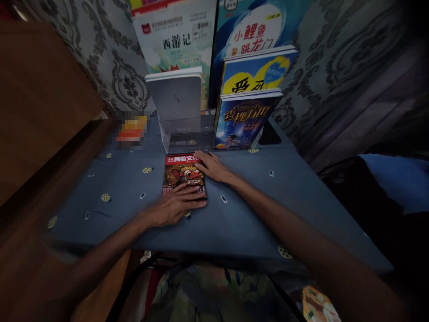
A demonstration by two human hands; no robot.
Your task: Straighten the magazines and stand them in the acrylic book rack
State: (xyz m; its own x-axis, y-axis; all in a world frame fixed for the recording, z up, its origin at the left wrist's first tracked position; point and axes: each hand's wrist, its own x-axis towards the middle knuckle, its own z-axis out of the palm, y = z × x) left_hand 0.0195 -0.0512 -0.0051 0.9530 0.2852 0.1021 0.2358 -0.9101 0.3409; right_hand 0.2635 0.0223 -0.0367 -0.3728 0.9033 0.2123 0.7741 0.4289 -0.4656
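Note:
A small book [182, 172] with a red title band and a painted mask on its cover lies flat on the blue tablecloth [241, 192]. My left hand [177, 203] rests across its lower edge, fingers stretched out over the cover. At the upper right corner of the book lies my right hand [214, 167], also flat with fingers extended. Just behind the book stands a clear book stand [187, 141] with a pale grey book or panel [179, 96] upright in it. To its right, a blue children's book [239, 120] stands in front of a yellow and blue book [256, 71].
Two large picture books, one pale green [181, 40] and one teal [254, 27], stand at the back against patterned curtains [129, 85]. A dark phone-like object [270, 134] lies at right. A pixelated orange item [132, 130] sits at left, beside a wooden panel [43, 103].

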